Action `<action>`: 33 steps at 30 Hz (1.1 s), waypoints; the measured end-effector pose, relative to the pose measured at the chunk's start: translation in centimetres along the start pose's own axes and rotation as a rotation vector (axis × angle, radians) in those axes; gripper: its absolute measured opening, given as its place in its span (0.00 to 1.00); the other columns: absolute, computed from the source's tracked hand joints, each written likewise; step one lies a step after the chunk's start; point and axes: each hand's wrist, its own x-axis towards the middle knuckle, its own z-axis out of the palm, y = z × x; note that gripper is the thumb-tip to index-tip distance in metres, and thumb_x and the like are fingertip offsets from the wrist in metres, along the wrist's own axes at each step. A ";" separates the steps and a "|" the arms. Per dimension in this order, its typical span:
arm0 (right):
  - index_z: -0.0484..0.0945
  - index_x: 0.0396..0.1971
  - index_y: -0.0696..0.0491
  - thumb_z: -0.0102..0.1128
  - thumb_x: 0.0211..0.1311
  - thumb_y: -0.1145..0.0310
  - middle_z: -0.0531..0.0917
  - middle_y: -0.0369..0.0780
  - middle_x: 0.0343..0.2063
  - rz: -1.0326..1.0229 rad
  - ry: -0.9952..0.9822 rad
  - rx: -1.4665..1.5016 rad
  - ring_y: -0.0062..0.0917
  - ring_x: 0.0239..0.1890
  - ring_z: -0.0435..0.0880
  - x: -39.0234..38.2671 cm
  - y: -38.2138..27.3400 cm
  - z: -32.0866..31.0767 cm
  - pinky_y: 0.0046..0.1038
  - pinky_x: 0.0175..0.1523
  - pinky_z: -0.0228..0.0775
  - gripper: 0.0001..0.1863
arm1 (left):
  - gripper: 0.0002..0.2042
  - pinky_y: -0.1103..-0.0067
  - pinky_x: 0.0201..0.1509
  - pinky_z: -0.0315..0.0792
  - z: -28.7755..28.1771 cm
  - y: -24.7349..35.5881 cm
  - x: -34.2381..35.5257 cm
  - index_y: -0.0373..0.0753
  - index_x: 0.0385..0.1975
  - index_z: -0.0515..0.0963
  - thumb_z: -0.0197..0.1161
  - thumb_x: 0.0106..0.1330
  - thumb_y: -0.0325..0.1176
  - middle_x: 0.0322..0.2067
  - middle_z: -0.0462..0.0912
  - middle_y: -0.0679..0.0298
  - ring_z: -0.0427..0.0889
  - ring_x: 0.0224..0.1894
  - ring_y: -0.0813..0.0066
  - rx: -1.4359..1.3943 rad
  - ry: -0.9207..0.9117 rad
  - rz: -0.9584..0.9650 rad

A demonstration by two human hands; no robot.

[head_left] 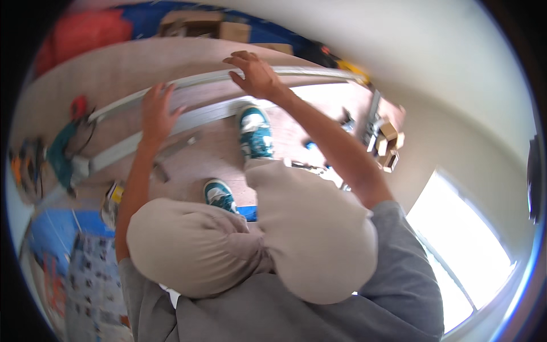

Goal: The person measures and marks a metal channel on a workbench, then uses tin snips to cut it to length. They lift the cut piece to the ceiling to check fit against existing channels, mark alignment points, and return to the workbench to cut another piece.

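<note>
A long, thin, pale metal-looking rail (196, 80) runs across the floor in front of my feet. My left hand (159, 113) is over its left part, thumb and fingers apart, with nothing visible in it. Farther along, my right hand (259, 75) reaches over the rail with its fingers stretched out and thumb spread, also holding nothing I can see. Whether either hand touches the rail, I cannot tell. Nearer to me lies a wider pale strip (202, 117), roughly alongside the rail. The picture is slightly smeared by motion.
To the left sits a teal power tool (61, 154) with a dark cord. Open cardboard boxes (196, 25) and a red bag-like bundle (85, 37) stand at the far side. Smaller boxes (389, 139) lie by the right wall. My teal-and-white shoes (256, 134) are between the arms.
</note>
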 end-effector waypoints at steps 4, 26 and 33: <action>0.81 0.54 0.54 0.64 0.65 0.67 0.82 0.51 0.52 0.489 0.385 0.201 0.48 0.54 0.82 -14.7 3.2 -4.2 0.41 0.60 0.74 0.18 | 0.36 0.59 0.65 0.66 0.0 -1.3 3.2 0.44 0.69 0.70 0.75 0.59 0.40 0.60 0.74 0.53 0.73 0.63 0.52 0.075 -0.163 -0.048; 0.43 0.76 0.63 0.68 0.31 0.21 0.57 0.58 0.74 2.308 0.429 0.722 0.51 0.75 0.59 -40.4 2.9 8.9 0.49 0.75 0.57 0.80 | 0.24 0.60 0.53 0.78 -2.7 -1.6 5.7 0.37 0.55 0.71 0.69 0.61 0.36 0.46 0.84 0.44 0.85 0.49 0.46 0.013 -0.615 -0.089; 0.48 0.75 0.63 0.66 0.42 0.33 0.61 0.56 0.72 1.918 0.519 0.875 0.48 0.75 0.60 -42.9 0.5 -1.6 0.49 0.77 0.54 0.67 | 0.29 0.64 0.53 0.78 -4.4 1.0 5.8 0.36 0.57 0.77 0.72 0.56 0.45 0.56 0.79 0.48 0.84 0.50 0.53 0.089 -0.669 -0.059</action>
